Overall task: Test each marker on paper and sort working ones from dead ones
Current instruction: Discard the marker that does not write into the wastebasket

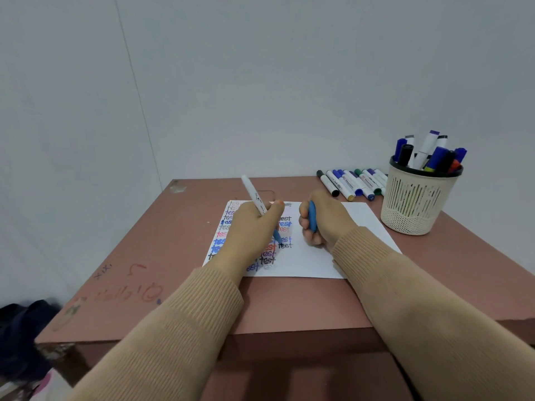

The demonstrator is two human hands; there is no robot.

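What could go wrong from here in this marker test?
1. The left hand, gripping the marker, lies across earlier "test" words on the paper; fresh ink could smear.
2. The tip writes amid crowded words, so a faint mark might be misjudged.
3. The row of markers lies right beside the cup; this one could land in the wrong group once the right hand puts the cap back.

One sheet [318,256], one cup [417,206], one uncapped marker [254,195], one blue cap [312,217], roughly seven markers [351,183] lying flat.
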